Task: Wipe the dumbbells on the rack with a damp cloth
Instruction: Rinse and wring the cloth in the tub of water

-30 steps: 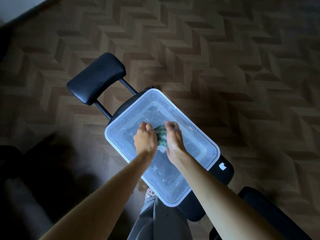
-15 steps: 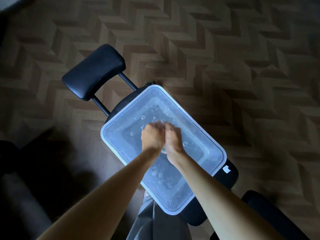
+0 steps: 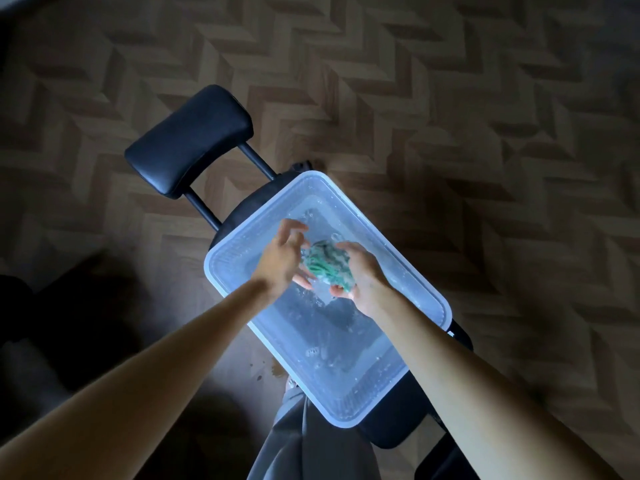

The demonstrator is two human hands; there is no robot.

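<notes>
A bunched, wet green-and-white cloth (image 3: 327, 266) is held just above the water in a translucent plastic tub (image 3: 444, 308). My right hand (image 3: 365, 280) cups the cloth from the right, with its fingers and thumb curled round it. My left hand (image 3: 280, 259) is at the cloth's left side, its upper fingers spread loosely away and its lower part touching the cloth. Bubbles and ripples show on the water. No dumbbells or rack are in view.
The tub rests on a black padded seat (image 3: 391, 431) with a black cushioned pad (image 3: 188, 140) on two bars at the far end. The herringbone wood floor (image 3: 485, 133) has a few water drops (image 3: 264, 372). My grey trouser leg (image 3: 304, 448) is below the tub.
Both hands were pressed together squeezing the cloth; now they have parted, my left hand has opened, and the cloth sits exposed in my right hand.
</notes>
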